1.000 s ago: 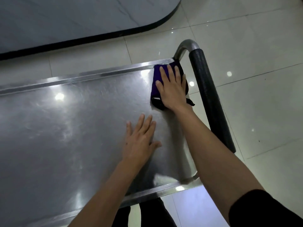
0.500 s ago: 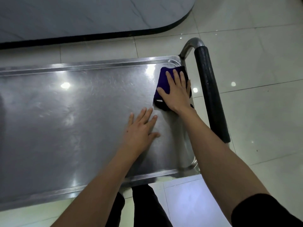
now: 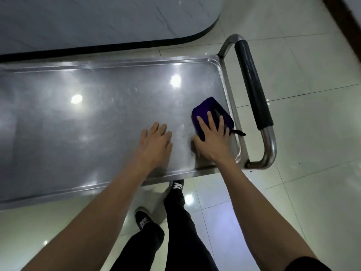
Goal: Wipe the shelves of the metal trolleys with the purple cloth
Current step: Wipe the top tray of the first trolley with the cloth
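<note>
1. Your right hand (image 3: 212, 140) lies flat on the purple cloth (image 3: 212, 112), fingers straight and spread, pressing it down onto the top shelf (image 3: 97, 124) of the metal trolley. The fingers are not curled round the cloth; they only bear on it.
2. The purple cloth sits at the right end of the shelf, nearer the near edge than the far one, just beside the raised right rim (image 3: 231, 106). Its far part shows beyond your fingertips; the near part is hidden under your palm. A thin dark loop or strap (image 3: 239, 132) trails from its right side over the rim.
3. Your left hand (image 3: 156, 142) rests palm down on the bare metal, just left of the right hand and apart from it. Its fingers are relaxed and slightly bent at the tips, holding nothing, and it does not touch the cloth.
4. The shelf is a shallow steel tray with a low lip all round. Bright ceiling lights reflect in it, and the surface looks hazy and streaked.
5. At the right end stands the trolley handle (image 3: 252, 89), a bent steel tube with a black grip along its length.
6. Past the far edge lies a grey marbled surface with a dark curved border (image 3: 117, 46). The floor (image 3: 312, 133) is glossy pale tile.
7. Below the near edge you see your dark trousers (image 3: 181, 231) and black shoes with white markings (image 3: 143, 219).
</note>
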A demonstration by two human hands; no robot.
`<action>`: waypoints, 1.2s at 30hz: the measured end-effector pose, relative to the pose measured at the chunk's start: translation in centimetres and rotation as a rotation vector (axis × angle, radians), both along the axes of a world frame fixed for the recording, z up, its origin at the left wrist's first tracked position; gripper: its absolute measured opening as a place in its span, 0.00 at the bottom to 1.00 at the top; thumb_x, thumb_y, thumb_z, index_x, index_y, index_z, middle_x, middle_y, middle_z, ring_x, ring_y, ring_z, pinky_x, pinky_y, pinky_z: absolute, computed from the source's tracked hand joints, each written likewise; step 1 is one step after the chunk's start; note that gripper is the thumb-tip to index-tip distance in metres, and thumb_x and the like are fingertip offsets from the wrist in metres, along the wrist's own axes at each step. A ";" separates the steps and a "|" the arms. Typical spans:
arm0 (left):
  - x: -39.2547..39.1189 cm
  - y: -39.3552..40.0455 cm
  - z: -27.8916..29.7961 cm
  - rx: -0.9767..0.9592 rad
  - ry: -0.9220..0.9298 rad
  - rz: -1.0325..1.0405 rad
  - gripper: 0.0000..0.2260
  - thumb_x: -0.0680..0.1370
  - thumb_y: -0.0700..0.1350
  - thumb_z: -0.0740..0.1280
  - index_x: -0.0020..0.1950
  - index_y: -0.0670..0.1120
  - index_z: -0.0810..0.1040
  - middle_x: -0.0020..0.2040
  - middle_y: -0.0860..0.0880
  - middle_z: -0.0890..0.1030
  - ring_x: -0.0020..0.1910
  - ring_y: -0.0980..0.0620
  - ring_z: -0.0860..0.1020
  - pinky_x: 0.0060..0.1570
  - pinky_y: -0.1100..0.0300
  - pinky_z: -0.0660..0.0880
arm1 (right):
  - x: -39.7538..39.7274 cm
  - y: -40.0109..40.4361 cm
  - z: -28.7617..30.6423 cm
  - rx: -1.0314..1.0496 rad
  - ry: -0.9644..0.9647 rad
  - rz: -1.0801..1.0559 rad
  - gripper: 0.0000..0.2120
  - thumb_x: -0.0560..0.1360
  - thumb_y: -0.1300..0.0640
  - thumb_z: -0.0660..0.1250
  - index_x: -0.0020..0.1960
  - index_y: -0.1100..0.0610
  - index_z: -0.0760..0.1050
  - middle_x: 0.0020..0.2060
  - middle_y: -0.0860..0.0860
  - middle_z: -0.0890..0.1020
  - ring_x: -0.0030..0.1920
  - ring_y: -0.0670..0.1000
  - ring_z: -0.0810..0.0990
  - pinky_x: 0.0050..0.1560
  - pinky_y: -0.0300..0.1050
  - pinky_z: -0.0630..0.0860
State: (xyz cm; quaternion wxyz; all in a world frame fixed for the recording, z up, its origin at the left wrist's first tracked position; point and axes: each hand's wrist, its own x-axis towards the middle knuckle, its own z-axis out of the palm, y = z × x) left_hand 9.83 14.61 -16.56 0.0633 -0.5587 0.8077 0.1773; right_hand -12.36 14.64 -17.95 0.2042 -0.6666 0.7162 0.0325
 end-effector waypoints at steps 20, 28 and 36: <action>7.3 9.5 -0.4 0.010 0.199 0.149 0.14 0.82 0.50 0.62 0.65 0.48 0.77 0.70 0.48 0.75 0.72 0.44 0.67 0.65 0.48 0.70 | 1.8 3.2 -1.3 0.027 0.107 0.104 0.32 0.82 0.39 0.54 0.81 0.39 0.44 0.81 0.48 0.39 0.79 0.66 0.41 0.75 0.73 0.46; 4.4 9.1 0.1 0.054 0.189 0.148 0.14 0.83 0.50 0.61 0.65 0.48 0.77 0.69 0.49 0.74 0.71 0.47 0.66 0.64 0.45 0.70 | 2.5 4.6 -1.5 -0.176 0.125 0.039 0.25 0.82 0.44 0.58 0.78 0.42 0.60 0.79 0.51 0.59 0.71 0.65 0.61 0.68 0.65 0.65; 3.1 11.8 0.6 0.095 0.189 0.197 0.16 0.83 0.51 0.60 0.69 0.49 0.76 0.71 0.49 0.73 0.73 0.45 0.65 0.66 0.46 0.69 | 2.5 7.6 -0.9 -0.187 0.023 0.136 0.22 0.82 0.53 0.61 0.75 0.44 0.67 0.77 0.51 0.64 0.64 0.62 0.67 0.60 0.59 0.73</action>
